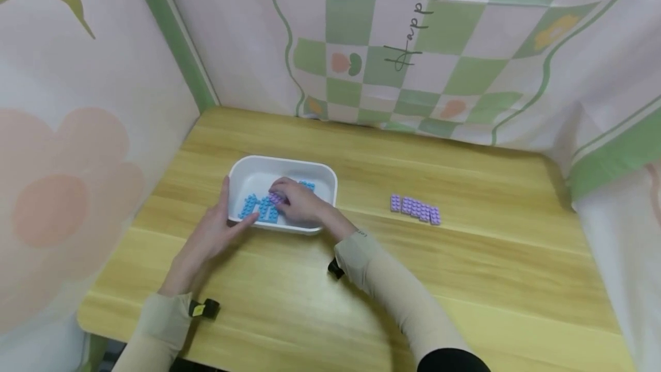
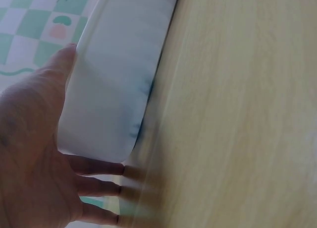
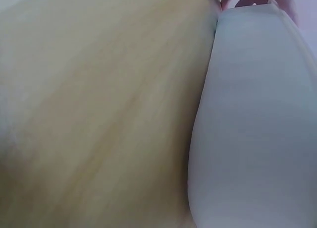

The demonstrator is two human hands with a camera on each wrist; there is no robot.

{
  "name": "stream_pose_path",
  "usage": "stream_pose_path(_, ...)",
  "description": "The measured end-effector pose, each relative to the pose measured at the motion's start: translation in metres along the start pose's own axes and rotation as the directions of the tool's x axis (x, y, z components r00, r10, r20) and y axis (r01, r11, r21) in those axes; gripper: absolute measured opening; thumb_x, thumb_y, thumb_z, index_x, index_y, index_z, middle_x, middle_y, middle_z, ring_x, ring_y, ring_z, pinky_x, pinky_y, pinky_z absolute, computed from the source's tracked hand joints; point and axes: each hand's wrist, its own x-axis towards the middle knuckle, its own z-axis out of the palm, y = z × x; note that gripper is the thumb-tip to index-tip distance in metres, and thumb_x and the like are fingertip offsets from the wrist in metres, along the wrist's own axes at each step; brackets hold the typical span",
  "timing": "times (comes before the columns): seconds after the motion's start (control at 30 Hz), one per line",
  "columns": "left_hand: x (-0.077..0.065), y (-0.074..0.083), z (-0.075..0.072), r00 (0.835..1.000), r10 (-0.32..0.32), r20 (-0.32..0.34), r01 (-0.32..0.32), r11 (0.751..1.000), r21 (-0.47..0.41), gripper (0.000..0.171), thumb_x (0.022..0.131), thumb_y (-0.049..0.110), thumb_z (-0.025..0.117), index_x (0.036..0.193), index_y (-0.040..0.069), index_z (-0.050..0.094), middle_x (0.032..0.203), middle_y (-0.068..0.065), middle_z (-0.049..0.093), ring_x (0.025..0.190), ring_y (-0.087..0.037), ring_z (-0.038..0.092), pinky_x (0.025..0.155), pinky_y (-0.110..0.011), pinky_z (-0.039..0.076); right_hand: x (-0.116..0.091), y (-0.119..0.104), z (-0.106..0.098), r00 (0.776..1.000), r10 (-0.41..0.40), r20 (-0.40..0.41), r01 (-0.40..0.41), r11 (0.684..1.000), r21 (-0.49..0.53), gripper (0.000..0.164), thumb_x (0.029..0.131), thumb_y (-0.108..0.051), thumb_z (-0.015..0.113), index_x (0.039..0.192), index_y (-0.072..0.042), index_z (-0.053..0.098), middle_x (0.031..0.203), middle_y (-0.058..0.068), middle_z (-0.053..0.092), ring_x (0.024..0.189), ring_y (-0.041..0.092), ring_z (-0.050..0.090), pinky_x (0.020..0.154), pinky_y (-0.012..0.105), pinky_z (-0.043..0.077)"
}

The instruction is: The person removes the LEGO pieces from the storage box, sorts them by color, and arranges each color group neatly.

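While L hand [image 1: 216, 229] lies spread agst tray [image 1: 256, 178], R hand [image 1: 299, 201], curled, pinches purple brick [image 1: 274, 198].

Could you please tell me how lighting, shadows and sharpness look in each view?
Head: a faint sheen on the table, with the purple bricks right of the tray sharp enough to show studs; left wrist: the left hand casts soft finger shadows on the table; right wrist: smeared wood grain, the tray's wall pale and hazy.
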Motion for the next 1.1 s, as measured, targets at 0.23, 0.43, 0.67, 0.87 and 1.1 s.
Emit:
stream_pose_path(0.23,0.000,0.000,0.000,1.000,-0.008,0.007,0.008,1.000,0.004,0.122,0.105,0.068,0.062,0.174,0.007,-0.018,0.171,-0.043,0.027,0.155,-0.062,0.040,0.130,-0.072,0.035,-0.009,-0.018,-0.014,0.997,0.031,0.076,-0.036,0.998,0.057,0.057,0.104,-0.001,0.066,0.159,0.002,0.053,0.167,0.018,0.051,0.159,0.036,0.047,0.140,0.048,0.031)
stream_pose_path(0.43,0.000,0.000,0.000,1.000,-0.017,0.010,0.017,0.999,0.028,0.122,0.105,0.069,0.060,0.174,0.007,-0.018,0.169,-0.045,0.032,0.151,-0.063,0.044,0.127,-0.073,0.038,-0.010,-0.019,-0.013,0.997,0.059,0.054,-0.063,0.996,0.067,0.049,0.102,-0.005,0.072,0.150,-0.001,0.062,0.154,0.016,0.061,0.145,0.033,0.058,0.133,0.047,0.042)
stream_pose_path(0.67,0.000,0.000,0.000,1.000,-0.023,0.010,0.022,0.999,0.025,0.122,0.104,0.070,0.061,0.174,0.008,-0.018,0.170,-0.044,0.029,0.153,-0.063,0.043,0.128,-0.073,0.037,-0.010,-0.022,-0.013,0.995,0.101,0.021,-0.102,0.992,0.078,0.043,0.098,-0.009,0.081,0.139,-0.001,0.069,0.134,0.015,0.071,0.122,0.029,0.067,0.117,0.044,0.055)
stream_pose_path(0.87,0.000,0.000,0.000,1.000,-0.024,0.010,0.024,0.999,0.024,0.123,0.104,0.071,0.061,0.174,0.009,-0.018,0.171,-0.043,0.027,0.154,-0.063,0.041,0.128,-0.073,0.036,-0.010,-0.022,-0.013,0.996,0.084,0.018,-0.085,0.995,0.043,0.045,0.096,-0.007,0.082,0.138,0.002,0.070,0.134,0.017,0.072,0.120,0.028,0.068,0.113,0.042,0.058)
stream_pose_path(1.1,0.000,-0.001,0.000,1.000,-0.019,0.007,0.019,1.000,0.020,0.123,0.104,0.069,0.062,0.174,0.008,-0.018,0.171,-0.044,0.028,0.153,-0.063,0.041,0.128,-0.073,0.036,-0.010,-0.021,-0.012,0.997,0.081,0.017,-0.081,0.996,0.026,0.045,0.096,-0.006,0.081,0.139,0.002,0.069,0.134,0.016,0.072,0.119,0.027,0.068,0.112,0.041,0.058)
